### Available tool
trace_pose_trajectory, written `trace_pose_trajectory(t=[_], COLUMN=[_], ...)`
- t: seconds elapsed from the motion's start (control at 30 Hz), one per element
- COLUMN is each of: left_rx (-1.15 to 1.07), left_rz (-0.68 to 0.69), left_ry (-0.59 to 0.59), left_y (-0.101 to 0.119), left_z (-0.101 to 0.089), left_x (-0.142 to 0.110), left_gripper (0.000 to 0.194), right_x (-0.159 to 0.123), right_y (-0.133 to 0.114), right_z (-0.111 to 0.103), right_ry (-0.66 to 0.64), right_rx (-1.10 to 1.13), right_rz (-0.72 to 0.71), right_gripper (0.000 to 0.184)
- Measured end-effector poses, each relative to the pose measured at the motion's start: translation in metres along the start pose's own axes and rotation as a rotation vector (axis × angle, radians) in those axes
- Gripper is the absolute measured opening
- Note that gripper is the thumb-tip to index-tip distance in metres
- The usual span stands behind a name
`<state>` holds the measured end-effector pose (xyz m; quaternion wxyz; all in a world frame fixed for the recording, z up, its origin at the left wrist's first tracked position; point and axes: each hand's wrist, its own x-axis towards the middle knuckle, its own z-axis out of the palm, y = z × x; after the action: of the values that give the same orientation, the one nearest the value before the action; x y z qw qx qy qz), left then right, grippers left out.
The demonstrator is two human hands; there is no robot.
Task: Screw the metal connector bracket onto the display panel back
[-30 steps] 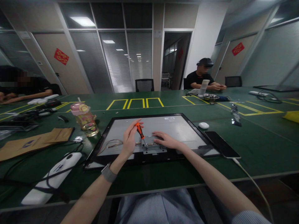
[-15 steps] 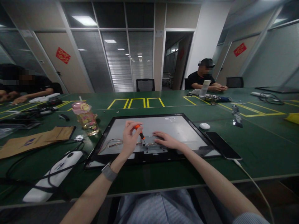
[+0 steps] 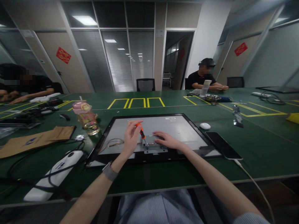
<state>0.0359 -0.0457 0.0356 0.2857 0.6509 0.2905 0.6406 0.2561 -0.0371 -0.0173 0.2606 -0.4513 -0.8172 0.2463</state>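
My left hand is closed around the handle of an orange and black screwdriver, index finger stretched across its top. The screwdriver leans, and its tip points down at the left end of a metal bracket. That bracket sits near the front edge of a flat display panel with a grey back and black frame. My right hand lies with fingers extended at the bracket's right side, partly hiding it. Thin wires run along the panel left of the bracket.
Left of the panel stand a pink-lidded bottle, a paper bag and a white power strip with black cables. On the right lie a phone on a charging cable and a small white case. Two people sit across the table.
The screwdriver's handle has tilted slightly, and my left hand has shifted a little with it. My right hand stays in place.
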Motion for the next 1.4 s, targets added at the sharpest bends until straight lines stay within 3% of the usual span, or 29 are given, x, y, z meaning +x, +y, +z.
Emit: trace_pose_trajectory(t=[0.2, 0.5, 0.77, 1.03, 1.27, 1.4], left_rx=[0.07, -0.127, -0.007, -0.171, -0.014, -0.107], left_rz=[0.003, -0.099, 0.011, -0.124, 0.024, -0.043], left_ry=[-0.022, -0.086, -0.045, -0.099, -0.044, -0.085], left_y=[0.0043, -0.0004, -0.0035, -0.0013, -0.0024, 0.0004], left_z=[-0.0009, 0.0014, 0.0023, 0.0031, 0.0011, 0.0012], left_x=[0.0003, -0.0018, -0.001, -0.0036, -0.0018, -0.0026], left_gripper=[0.026, 0.035, 0.026, 0.033, 0.024, 0.03], right_x=[0.0004, 0.0001, 0.0001, -0.0003, 0.0002, 0.0005], right_y=[0.0007, -0.0025, -0.0019, -0.0036, -0.001, 0.0001], right_z=[-0.0003, -0.0017, -0.0003, -0.0023, -0.0007, -0.0003], right_ry=[-0.01, -0.015, 0.004, -0.013, -0.003, -0.001], right_rx=[-0.009, -0.008, -0.002, -0.005, -0.005, -0.014], right_rz=[-0.005, -0.007, -0.013, 0.01, -0.009, -0.013], right_gripper=[0.048, 0.047, 0.051, 0.05, 0.049, 0.052])
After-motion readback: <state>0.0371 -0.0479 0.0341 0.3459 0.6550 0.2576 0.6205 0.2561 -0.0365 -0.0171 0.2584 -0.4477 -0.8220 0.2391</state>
